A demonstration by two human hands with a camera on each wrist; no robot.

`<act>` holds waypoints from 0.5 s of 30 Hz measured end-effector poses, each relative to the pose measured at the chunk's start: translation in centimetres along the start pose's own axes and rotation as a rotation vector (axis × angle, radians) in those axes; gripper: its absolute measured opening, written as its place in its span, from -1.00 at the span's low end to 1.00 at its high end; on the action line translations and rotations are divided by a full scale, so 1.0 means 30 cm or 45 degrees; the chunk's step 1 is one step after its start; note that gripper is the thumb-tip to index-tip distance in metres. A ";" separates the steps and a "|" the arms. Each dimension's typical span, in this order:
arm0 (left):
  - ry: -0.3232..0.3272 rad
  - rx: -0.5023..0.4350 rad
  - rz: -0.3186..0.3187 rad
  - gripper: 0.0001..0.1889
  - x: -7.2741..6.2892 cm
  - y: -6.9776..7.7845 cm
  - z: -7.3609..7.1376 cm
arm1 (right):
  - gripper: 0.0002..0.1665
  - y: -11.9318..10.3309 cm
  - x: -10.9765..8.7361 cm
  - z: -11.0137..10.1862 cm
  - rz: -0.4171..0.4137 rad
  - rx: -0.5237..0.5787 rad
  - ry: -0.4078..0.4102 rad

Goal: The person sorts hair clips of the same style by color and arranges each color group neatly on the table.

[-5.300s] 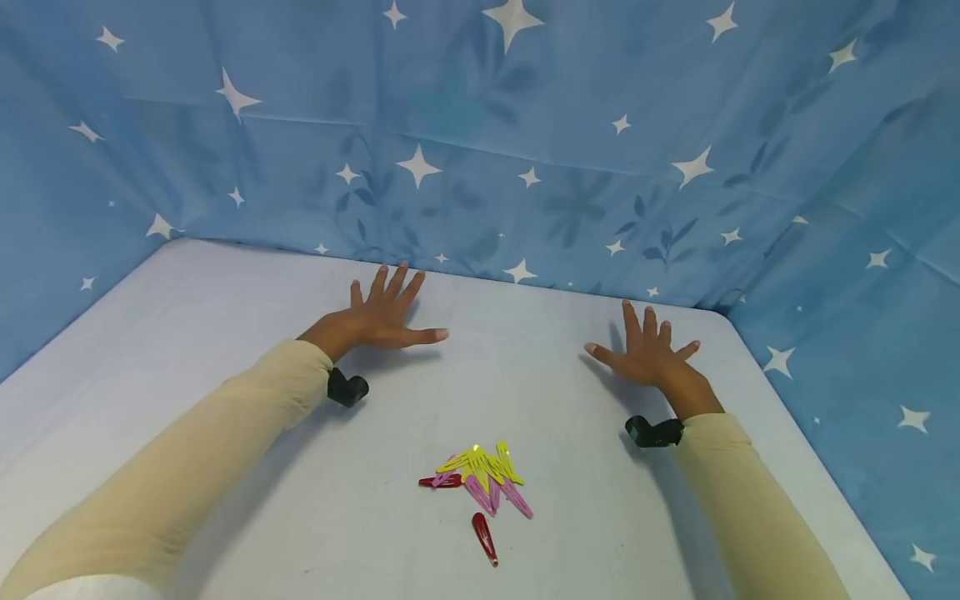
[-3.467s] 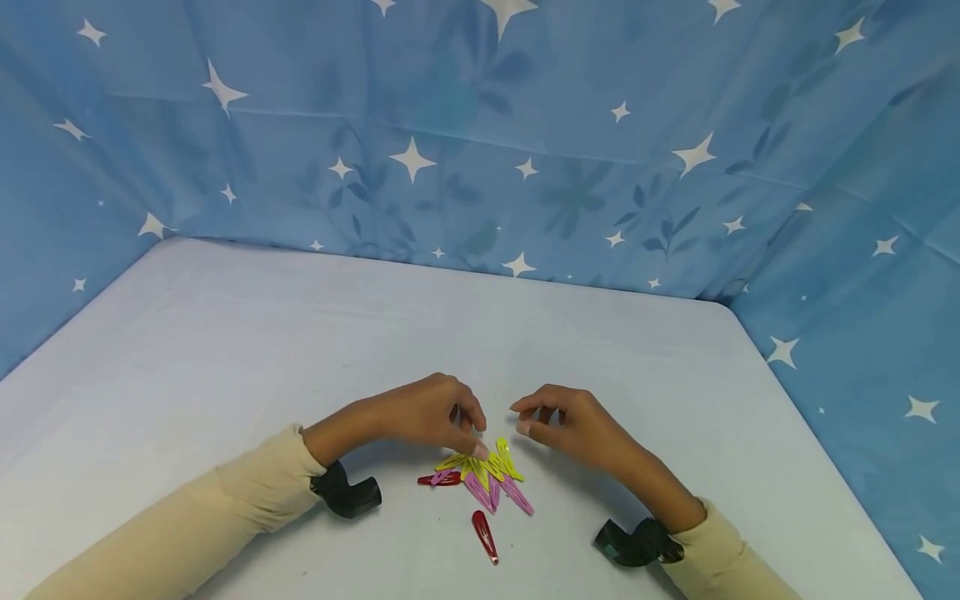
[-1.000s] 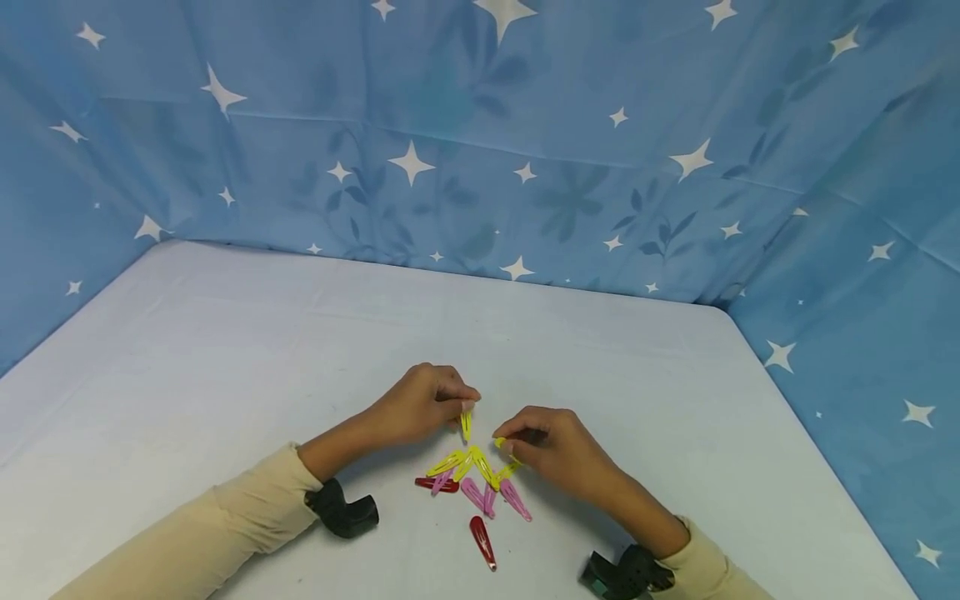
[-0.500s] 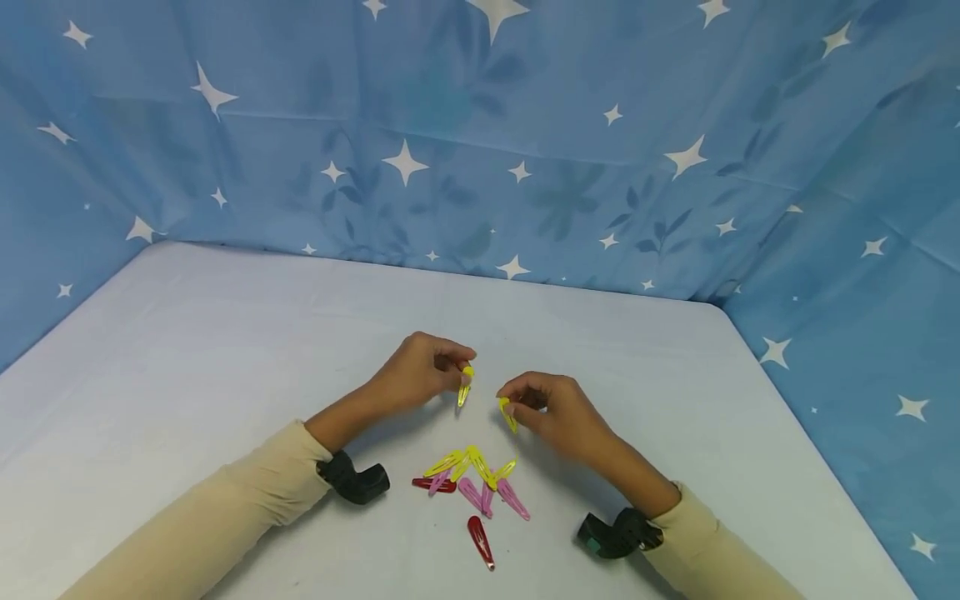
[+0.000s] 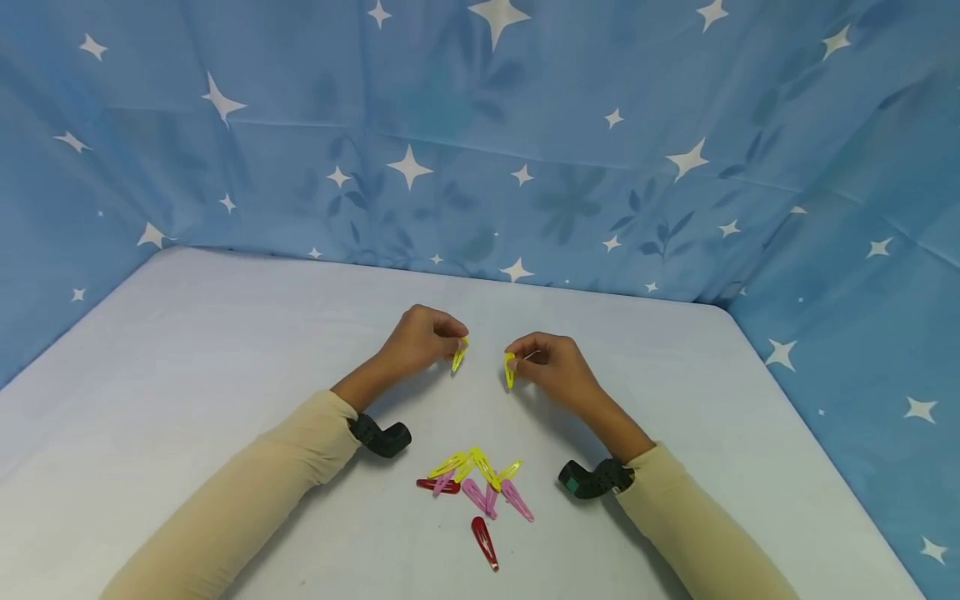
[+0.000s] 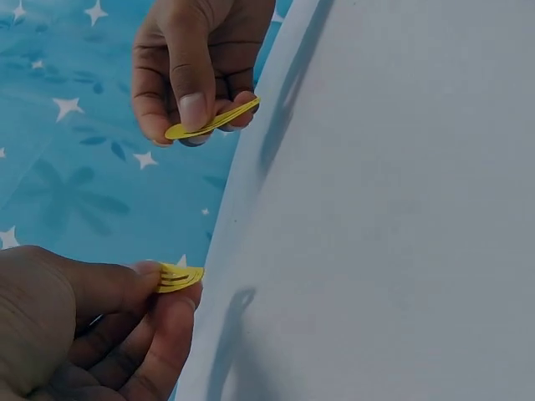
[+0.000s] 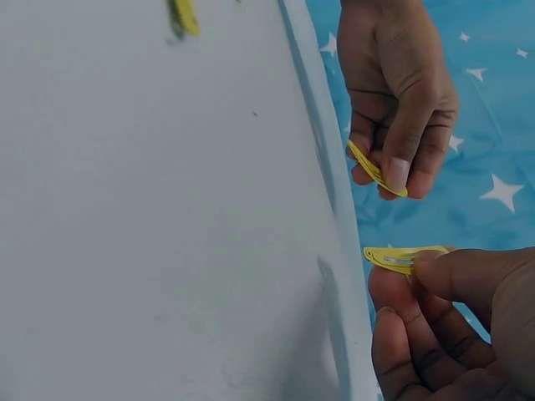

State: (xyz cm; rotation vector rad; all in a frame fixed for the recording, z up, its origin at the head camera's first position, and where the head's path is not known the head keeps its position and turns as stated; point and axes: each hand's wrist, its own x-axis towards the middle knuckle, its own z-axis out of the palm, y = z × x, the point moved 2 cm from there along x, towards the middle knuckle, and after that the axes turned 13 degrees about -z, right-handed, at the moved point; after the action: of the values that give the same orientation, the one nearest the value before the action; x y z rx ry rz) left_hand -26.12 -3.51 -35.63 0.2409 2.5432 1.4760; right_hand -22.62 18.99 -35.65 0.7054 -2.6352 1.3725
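Observation:
My left hand (image 5: 417,340) pinches a yellow snap hair clip (image 5: 460,355) between thumb and fingers. A second yellow hair clip (image 5: 509,372) hangs from the pinch of my right hand (image 5: 557,367), a short gap to the right. Both clips point downward, held over the table, as their shadows in the left wrist view show. Nearer to me lies a loose pile of hair clips: several yellow ones (image 5: 483,467), several pink ones (image 5: 516,500) and a dark red one (image 5: 438,486). Another red clip (image 5: 484,543) lies apart in front of the pile.
A white-covered table (image 5: 300,317) spreads under both arms. Blue curtain (image 5: 450,167) with white stars stands along its back and both sides. Each wrist carries a black camera (image 5: 381,436).
Both hands, first spread flat far back, came to the pile, pinched a yellow hair clip each, and lifted them. Over the last second they moved away from the pile toward the table's back.

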 end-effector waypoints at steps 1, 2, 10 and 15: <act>0.017 0.007 -0.004 -0.81 0.007 -0.001 -0.003 | -0.82 0.004 0.008 0.000 0.002 0.009 0.003; 0.032 0.013 -0.006 -0.80 0.015 -0.002 -0.006 | -0.82 0.008 0.015 0.000 0.004 0.019 0.006; 0.077 0.072 -0.006 -0.75 0.046 -0.008 -0.027 | -0.82 0.029 0.064 -0.005 0.033 0.020 0.021; 0.066 0.154 0.031 -0.78 0.072 -0.005 -0.018 | -0.80 0.051 0.115 -0.007 0.075 0.045 0.053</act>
State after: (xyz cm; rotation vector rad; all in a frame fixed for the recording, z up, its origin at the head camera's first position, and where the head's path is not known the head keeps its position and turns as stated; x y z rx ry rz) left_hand -28.36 -3.52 -35.69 0.2555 2.6842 1.3549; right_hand -26.39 18.68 -35.71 0.6005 -2.6257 1.4361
